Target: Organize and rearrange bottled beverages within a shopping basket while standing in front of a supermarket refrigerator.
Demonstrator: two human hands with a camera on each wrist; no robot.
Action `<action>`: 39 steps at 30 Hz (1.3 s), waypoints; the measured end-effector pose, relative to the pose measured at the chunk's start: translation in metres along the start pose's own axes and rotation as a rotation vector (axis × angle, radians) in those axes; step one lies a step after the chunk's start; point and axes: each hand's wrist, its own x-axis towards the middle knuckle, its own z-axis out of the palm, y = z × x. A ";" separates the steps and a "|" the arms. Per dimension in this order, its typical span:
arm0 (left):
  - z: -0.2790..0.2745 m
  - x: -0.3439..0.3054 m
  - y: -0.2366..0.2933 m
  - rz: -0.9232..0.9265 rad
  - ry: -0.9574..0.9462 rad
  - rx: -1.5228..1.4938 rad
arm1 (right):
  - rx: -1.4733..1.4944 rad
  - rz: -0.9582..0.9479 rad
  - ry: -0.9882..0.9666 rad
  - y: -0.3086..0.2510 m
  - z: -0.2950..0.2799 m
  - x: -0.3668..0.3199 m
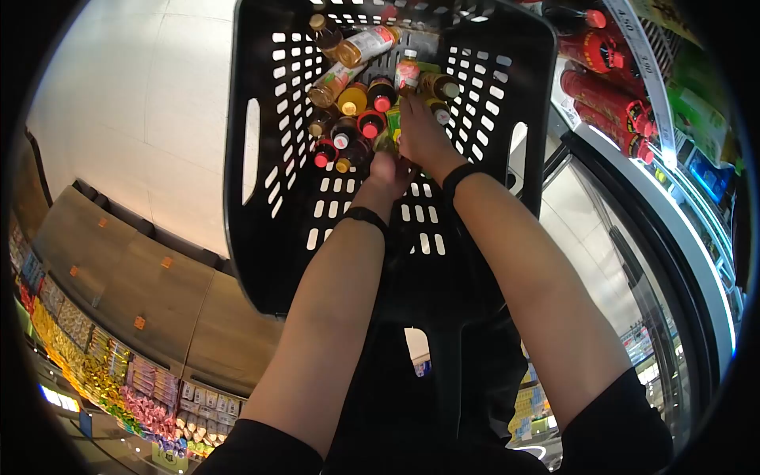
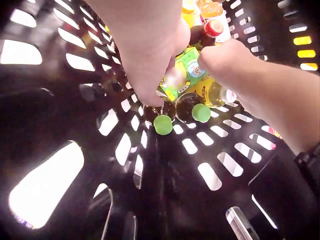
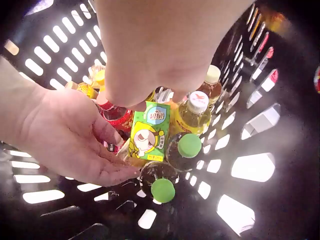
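Both hands reach down into a black shopping basket (image 1: 261, 261) that holds many drink bottles. A green and yellow drink carton (image 3: 149, 132) with a cartoon face stands between the hands. My left hand (image 3: 70, 135) is at the carton's left, its fingers loosely extended and fingertips right beside a dark bottle with a green cap (image 3: 159, 180). My right hand (image 1: 427, 138) is over the far side of the carton, its fingers hidden behind the palm in the right wrist view; I cannot tell what they hold. Another green-capped bottle (image 3: 186, 149) and a white-capped yellow bottle (image 3: 194, 115) stand at the carton's right.
Red-capped bottles (image 1: 370, 123) and lying bottles (image 1: 368, 45) fill the basket's far end. A refrigerated shelf (image 1: 665, 134) with red bottles (image 1: 606, 95) runs along the right. At lower left is a display of packaged goods (image 1: 95, 356).
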 end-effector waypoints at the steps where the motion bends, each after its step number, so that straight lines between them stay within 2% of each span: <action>1: 0.007 -0.004 0.001 0.016 0.021 -0.016 | 0.055 -0.028 0.099 0.004 0.006 0.005; 2: 0.003 0.006 -0.001 0.008 0.029 -0.019 | 0.072 0.037 -0.061 0.004 0.005 0.014; 4: -0.003 0.022 0.001 0.013 0.142 0.336 | 0.061 0.067 -0.130 0.008 0.014 0.021; 5: -0.007 0.026 0.000 0.010 0.148 0.335 | 0.046 0.091 -0.187 0.007 0.017 0.023; 7: 0.003 0.016 -0.002 0.038 0.105 0.412 | 0.071 0.087 -0.153 0.011 0.026 0.022; 9: 0.002 0.025 -0.010 0.089 0.142 0.338 | 0.047 0.024 -0.036 0.014 0.034 0.020; 11: -0.030 0.064 -0.028 0.352 -0.047 0.432 | 0.037 -0.001 -0.003 0.017 0.038 0.018; 12: -0.030 0.064 -0.028 0.316 -0.013 0.413 | 0.021 -0.012 0.027 0.018 0.034 0.018; 13: -0.031 0.064 -0.027 0.309 -0.018 0.415 | 0.016 -0.004 0.026 0.018 0.031 0.019; 15: -0.033 0.060 -0.030 0.374 -0.088 0.332 | 0.042 0.081 -0.169 0.018 0.023 0.027; 17: -0.018 0.028 -0.029 0.351 -0.038 0.263 | 0.048 0.088 -0.161 0.015 0.010 0.023; 19: -0.013 0.006 -0.025 0.249 0.104 0.302 | 0.052 0.047 -0.240 0.007 -0.015 0.020; 21: -0.002 -0.019 -0.019 0.254 0.077 0.208 | 0.083 0.026 -0.182 -0.001 -0.027 0.011; 23: 0.008 -0.048 -0.011 0.206 0.177 0.165 | 0.096 0.105 -0.145 -0.018 -0.049 -0.003; 25: 0.005 -0.066 -0.006 0.249 0.130 0.160 | 0.130 0.141 -0.115 -0.038 -0.072 -0.021; 27: 0.010 -0.103 -0.003 0.175 0.168 0.149 | 0.028 0.057 -0.006 -0.057 -0.093 -0.043; 32: 0.019 -0.210 -0.009 0.184 0.167 0.043 | 0.168 0.120 -0.065 -0.099 -0.164 -0.090; 34: 0.021 -0.256 -0.006 0.051 0.156 0.134 | 0.237 0.116 -0.096 -0.122 -0.207 -0.111; 35: 0.023 -0.280 -0.006 0.024 0.117 0.183 | 0.287 -0.021 0.009 -0.127 -0.222 -0.125; 37: 0.028 -0.329 -0.002 0.069 0.075 0.197 | 0.288 -0.124 0.116 -0.149 -0.260 -0.148; 39: 0.037 -0.375 0.004 0.084 0.004 0.231 | 0.284 0.008 0.019 -0.177 -0.315 -0.172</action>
